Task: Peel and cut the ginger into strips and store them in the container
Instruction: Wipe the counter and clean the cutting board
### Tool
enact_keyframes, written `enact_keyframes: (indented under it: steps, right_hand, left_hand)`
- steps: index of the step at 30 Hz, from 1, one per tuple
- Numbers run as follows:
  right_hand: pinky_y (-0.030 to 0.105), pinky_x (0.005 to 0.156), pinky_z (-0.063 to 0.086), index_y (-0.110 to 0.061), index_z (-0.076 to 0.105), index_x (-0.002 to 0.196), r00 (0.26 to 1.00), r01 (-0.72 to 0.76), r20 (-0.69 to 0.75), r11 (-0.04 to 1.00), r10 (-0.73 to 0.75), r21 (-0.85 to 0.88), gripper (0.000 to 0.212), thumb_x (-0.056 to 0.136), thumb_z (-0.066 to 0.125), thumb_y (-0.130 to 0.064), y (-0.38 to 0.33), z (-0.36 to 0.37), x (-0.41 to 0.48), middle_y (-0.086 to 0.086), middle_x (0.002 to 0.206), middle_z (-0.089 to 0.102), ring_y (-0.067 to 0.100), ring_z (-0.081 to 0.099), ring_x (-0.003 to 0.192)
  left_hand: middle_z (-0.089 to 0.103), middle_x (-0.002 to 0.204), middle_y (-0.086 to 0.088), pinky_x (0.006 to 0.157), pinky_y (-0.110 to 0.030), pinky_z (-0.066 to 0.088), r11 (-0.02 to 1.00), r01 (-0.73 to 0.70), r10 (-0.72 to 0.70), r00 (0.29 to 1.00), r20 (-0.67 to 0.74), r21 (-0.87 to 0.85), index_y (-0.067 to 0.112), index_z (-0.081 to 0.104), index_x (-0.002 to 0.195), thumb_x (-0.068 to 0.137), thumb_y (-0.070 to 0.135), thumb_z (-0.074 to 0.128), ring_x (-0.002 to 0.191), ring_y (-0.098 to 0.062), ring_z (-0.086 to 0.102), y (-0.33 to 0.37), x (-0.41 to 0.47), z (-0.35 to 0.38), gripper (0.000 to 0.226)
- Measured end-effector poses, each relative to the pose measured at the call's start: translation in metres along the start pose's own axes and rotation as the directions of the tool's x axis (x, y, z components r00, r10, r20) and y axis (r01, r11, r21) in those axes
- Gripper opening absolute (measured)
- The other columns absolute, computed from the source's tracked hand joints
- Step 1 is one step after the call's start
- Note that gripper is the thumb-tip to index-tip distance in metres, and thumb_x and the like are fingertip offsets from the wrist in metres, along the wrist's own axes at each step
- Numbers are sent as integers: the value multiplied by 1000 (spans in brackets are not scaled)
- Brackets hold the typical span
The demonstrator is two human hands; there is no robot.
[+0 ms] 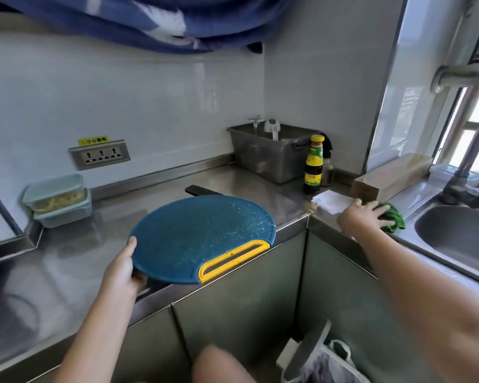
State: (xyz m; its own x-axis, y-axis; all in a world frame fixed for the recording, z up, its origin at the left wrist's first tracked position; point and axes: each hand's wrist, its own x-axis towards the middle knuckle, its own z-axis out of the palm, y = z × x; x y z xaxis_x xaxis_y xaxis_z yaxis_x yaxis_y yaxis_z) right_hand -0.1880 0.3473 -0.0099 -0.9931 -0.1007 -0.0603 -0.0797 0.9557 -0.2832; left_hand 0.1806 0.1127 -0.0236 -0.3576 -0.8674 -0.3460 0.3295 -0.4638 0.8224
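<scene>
Board raised at the left, cloth under the right hand, ginger boxed at the wall.

The stainless-steel bench (246,178) turns a corner towards the steel sink (454,236). The round blue plastic cutting board with a yellow slot handle (199,236) is tilted up off the bench edge, its handle end pointing right towards the sink and its face carrying only pale scraps. The two stacked clear lidded containers (58,197) stand well apart at the left wall, and the upper one shows pale yellow ginger strips. The green cloth (396,217) lies beside the sink, right of the board. The left hand (122,269) pinches the board's left rim, thumb on top. The right hand (362,214) rests on the cloth with fingers spread, gripping nothing. Judgement: storing looks done, and the cloth, at the right hand, must travel left to the board.
</scene>
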Motion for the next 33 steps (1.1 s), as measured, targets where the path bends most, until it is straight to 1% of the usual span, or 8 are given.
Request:
enact_keyframes:
  steps: [6,11,15,18,20,25,29,33]
  right_hand:
    - [44,105,36,7,21,146,982,3,-189,1000,-7,-20,63,96,52,-17,28,10,15,29,147,28,40,25,137]
    - [39,98,39,-2,58,127,987,21,-153,979,-53,-204,37,95,50,-20,22,-18,14,25,128,47,36,44,118]
    - [37,98,37,-4,57,126,945,142,-246,947,-217,-289,39,95,49,-27,-29,-48,-19,22,127,49,34,45,117]
    - [44,105,31,1,46,134,908,276,-272,944,-318,-182,48,92,45,-22,-72,-59,-48,23,135,41,37,36,126]
    - [47,104,31,5,40,134,890,372,-275,928,-363,-20,50,93,45,-24,-93,-60,-67,24,137,38,40,34,127]
    - [36,74,38,2,36,123,785,615,-155,722,-600,317,39,95,50,-21,-124,-49,-98,25,117,54,42,53,106]
    - [31,71,40,-10,57,117,737,665,-122,680,-665,311,31,95,51,-32,-141,-34,-108,16,106,64,33,55,90]
    - [38,76,44,-4,54,115,693,714,-254,593,-675,372,33,99,49,-33,-155,-16,-121,21,103,63,38,57,94]
  left_hand:
    - [59,122,-5,93,-39,42,1000,-8,8,1000,21,7,20,61,98,98,33,48,110,-24,55,3,3,-5,18]
    - [56,127,-5,92,-36,42,994,-60,71,989,-129,88,12,55,126,99,30,46,119,-25,53,35,4,-36,34]
    - [46,138,-5,80,-20,46,990,-68,100,956,-276,124,14,57,101,102,29,38,98,-5,64,60,9,-60,24]
    - [63,123,-7,93,-33,42,988,-55,92,962,-258,146,12,52,125,101,31,38,102,-16,65,70,8,-81,33]
    - [64,123,-9,97,-37,40,984,-22,67,965,-252,179,12,55,116,101,31,39,96,-20,65,73,5,-96,29]
    - [55,130,-12,96,-43,42,969,-50,135,926,-352,241,2,52,130,96,29,53,120,-30,53,80,12,-121,43]
    - [58,126,-21,95,-43,45,772,-34,366,840,-400,635,-4,56,121,87,31,66,110,-35,57,81,25,-133,50]
    - [49,136,-15,94,-41,41,318,-41,507,852,-134,947,9,46,135,84,42,67,122,-34,48,77,5,-103,64]
